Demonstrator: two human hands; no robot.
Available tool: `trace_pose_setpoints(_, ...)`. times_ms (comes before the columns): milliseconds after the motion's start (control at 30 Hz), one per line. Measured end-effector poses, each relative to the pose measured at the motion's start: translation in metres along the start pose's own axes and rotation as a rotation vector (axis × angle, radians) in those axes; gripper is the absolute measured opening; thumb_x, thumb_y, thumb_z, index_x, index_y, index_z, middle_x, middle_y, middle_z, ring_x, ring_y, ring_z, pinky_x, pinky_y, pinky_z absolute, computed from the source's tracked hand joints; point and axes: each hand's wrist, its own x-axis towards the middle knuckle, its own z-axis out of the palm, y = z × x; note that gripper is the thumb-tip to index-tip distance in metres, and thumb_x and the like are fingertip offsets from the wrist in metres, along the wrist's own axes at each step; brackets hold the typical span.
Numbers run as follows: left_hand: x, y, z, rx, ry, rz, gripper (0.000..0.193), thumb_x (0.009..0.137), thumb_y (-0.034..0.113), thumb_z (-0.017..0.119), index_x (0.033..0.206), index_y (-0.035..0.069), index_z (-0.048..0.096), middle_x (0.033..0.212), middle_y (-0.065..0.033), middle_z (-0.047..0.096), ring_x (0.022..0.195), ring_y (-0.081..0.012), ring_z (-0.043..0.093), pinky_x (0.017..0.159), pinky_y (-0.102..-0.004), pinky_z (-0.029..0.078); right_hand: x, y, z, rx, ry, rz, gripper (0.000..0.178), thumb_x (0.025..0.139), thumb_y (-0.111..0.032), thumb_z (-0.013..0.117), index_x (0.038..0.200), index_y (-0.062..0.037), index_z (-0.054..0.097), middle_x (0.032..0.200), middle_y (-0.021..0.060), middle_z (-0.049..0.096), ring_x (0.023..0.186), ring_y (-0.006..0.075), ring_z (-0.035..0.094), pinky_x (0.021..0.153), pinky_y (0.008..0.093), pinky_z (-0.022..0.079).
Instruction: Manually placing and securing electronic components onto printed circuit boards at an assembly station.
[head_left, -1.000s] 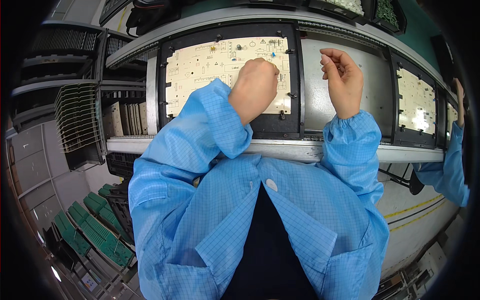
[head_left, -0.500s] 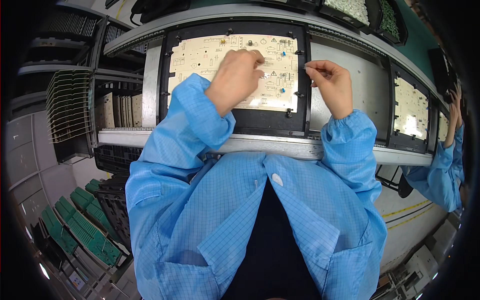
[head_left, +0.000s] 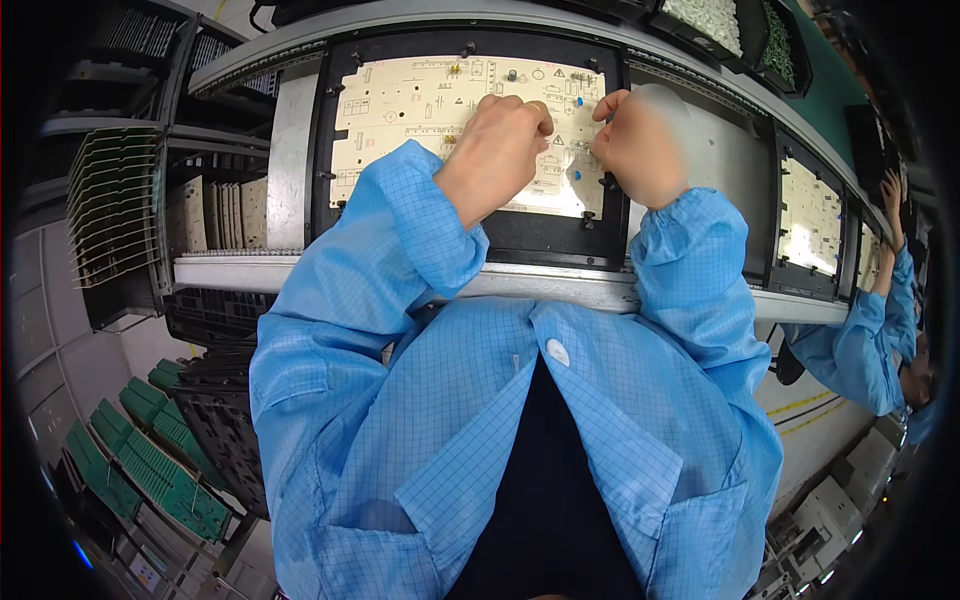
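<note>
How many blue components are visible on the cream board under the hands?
2: one blue component toward the upper right of the cream board, another below it. The left hand and right hand may hide more.

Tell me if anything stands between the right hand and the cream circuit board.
Nothing visible does. The right hand reaches over the right edge of the circuit board; the left hand, over its middle, is apart from it. The black frame only surrounds the board. Whether either hand touches it is unclear.
</note>
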Motion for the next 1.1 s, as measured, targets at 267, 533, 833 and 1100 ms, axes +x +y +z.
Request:
trace_pose_setpoints(267, 0.003, -0.008, -0.009, -0.172, 0.118, -0.025, 0.012, 0.085, 0.005, 0.063, 0.093, -0.004, 0.067, 0.081, -0.0158, 0.068, 0.074, -0.0251, 0.065, 0.070, -0.0326, 0.052, 0.009, -0.007, 0.000, -0.099, -0.051, 0.045, 0.028, 0.072, 0.002, 0.064, 0.100, 0.0024, 0.058, 0.068, 0.0066, 0.063, 0.059, 0.0125, 0.060, 0.054, 0.0269, 0.047)
trace_pose_setpoints(533, 0.004, -0.015, -0.019, -0.406, 0.203, -0.182, 0.013, 0.083, 0.007, 0.067, 0.089, -0.003, 0.072, 0.077, -0.0146, 0.071, 0.070, -0.0220, 0.068, 0.068, -0.0324, 0.053, -0.005, -0.016, 0.017, -0.332, 0.155, -0.365, 0.014, 0.077, -0.005, 0.071, 0.090, -0.0027, 0.067, 0.082, 0.0108, 0.064, 0.080, 0.0270, 0.060, 0.072, 0.0364, 0.050)
trace_pose_setpoints(833, 0.005, 0.002, -0.013, -0.276, 0.146, -0.244, 0.019, 0.083, 0.006, 0.064, 0.098, -0.003, 0.072, 0.081, -0.0121, 0.071, 0.072, -0.0134, 0.066, 0.066, -0.0254, 0.052, -0.009, 0.003, 0.027, -0.258, 0.238, -0.549, 0.008, 0.079, -0.002, 0.068, 0.086, -0.0031, 0.065, 0.086, 0.0094, 0.063, 0.084, 0.0287, 0.055, 0.078, 0.0366, 0.047)
trace_pose_setpoints(1100, 0.012, 0.020, 0.014, -0.177, 0.019, -0.084, 0.019, 0.078, 0.004, 0.059, 0.091, -0.006, 0.070, 0.082, -0.0206, 0.069, 0.076, -0.0325, 0.068, 0.076, -0.0386, 0.054, -0.014, 0.041, -0.014, 0.300, 0.325, -0.111, 0.008, 0.094, -0.007, 0.061, 0.099, -0.0014, 0.059, 0.085, -0.0013, 0.058, 0.077, 0.0064, 0.051, 0.071, 0.0205, 0.044)
